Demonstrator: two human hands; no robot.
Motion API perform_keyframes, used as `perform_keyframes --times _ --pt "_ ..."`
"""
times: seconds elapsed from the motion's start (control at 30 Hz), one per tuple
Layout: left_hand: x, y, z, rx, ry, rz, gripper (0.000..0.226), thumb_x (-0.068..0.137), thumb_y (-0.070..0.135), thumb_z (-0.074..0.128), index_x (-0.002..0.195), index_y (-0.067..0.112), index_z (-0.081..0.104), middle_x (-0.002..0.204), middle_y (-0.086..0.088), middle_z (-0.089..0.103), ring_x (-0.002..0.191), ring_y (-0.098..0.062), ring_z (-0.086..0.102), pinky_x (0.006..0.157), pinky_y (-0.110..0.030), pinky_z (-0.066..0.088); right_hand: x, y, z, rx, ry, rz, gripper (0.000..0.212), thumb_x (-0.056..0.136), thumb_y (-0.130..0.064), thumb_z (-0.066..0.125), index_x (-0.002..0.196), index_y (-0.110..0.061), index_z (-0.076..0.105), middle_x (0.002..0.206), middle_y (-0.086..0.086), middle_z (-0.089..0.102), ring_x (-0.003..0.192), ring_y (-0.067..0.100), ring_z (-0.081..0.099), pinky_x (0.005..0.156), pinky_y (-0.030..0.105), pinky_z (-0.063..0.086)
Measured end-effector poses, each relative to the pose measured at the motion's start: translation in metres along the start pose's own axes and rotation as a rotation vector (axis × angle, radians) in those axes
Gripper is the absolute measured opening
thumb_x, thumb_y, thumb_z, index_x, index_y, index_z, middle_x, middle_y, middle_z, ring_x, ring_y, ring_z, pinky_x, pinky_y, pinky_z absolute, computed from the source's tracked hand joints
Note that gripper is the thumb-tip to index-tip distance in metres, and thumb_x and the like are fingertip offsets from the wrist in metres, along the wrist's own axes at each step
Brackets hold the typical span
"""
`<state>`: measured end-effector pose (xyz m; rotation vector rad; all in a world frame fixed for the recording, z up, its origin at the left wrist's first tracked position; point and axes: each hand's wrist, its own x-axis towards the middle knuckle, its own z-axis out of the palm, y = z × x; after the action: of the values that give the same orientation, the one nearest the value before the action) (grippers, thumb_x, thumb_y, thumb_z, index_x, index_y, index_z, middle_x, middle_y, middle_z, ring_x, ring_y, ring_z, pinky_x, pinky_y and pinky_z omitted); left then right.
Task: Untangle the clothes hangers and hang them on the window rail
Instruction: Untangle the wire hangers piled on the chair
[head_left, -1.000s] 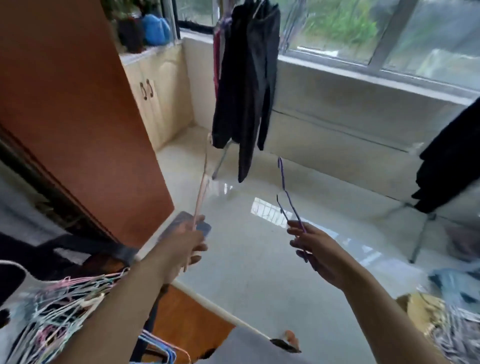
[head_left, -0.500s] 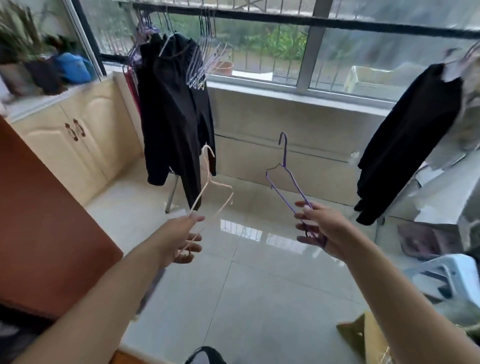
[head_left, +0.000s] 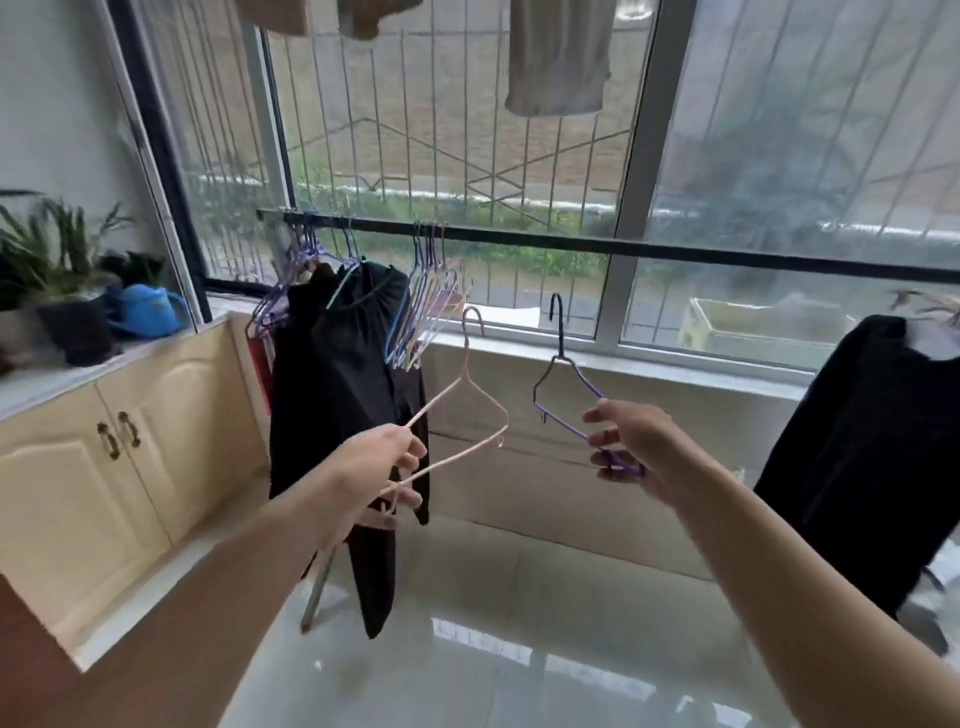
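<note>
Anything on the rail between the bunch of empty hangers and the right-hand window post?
No. In the head view, that stretch of rail right of the hanger bunch is bare.

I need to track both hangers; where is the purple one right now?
In the head view the purple hanger sits right of centre, gripped by the right hand, hook up, below the window rail and right of the pink hanger.

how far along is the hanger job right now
Done: a bunch of hangers already hangs on the window rail. In hand: the left hand holds a pink hanger, the right hand a purple hanger, both separated, hooks up, below the rail. Left: hooking both on.
</note>
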<state>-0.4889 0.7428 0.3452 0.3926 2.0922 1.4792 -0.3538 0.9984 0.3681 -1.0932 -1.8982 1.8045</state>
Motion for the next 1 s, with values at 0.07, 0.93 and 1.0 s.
perform_keyframes --times 0.07,0.93,1.0 --pt "0.048 0.012 -0.005 -0.053 0.002 0.025 0.028 0.104 0.027 0.041 0.104 0.013 0.065 0.101 -0.006 0.069 0.077 -0.024 0.067 0.076 -0.043 0.057 0.028 -0.024 0.021 0.004 0.028 -0.006 0.029 0.104 -0.028 0.045 0.112 -0.009 0.065 0.082 0.008 0.054 0.063 0.022 0.050 0.064 0.032 0.045" --pt "0.325 0.119 0.007 0.157 0.196 0.091 0.051 0.106 0.022 0.028 0.156 0.014 0.028 0.144 -0.020 0.049 0.114 -0.035 0.059 0.097 -0.040 0.051 0.133 -0.075 0.062 0.050 0.044 0.025 0.030 0.103 -0.028 0.048 0.102 -0.006 0.068 0.082 0.009 0.058 0.067 0.025 0.056 0.071 0.039 0.049" --pt "0.308 0.120 0.001 0.303 0.163 0.142 0.062 0.103 0.016 0.033 0.162 0.024 0.014 0.147 -0.016 0.046 0.091 -0.029 0.059 0.071 -0.031 0.048 0.133 -0.077 0.065 0.061 0.046 0.020 0.028 0.102 -0.025 0.049 0.101 -0.006 0.068 0.083 0.010 0.058 0.066 0.025 0.056 0.070 0.039 0.049"
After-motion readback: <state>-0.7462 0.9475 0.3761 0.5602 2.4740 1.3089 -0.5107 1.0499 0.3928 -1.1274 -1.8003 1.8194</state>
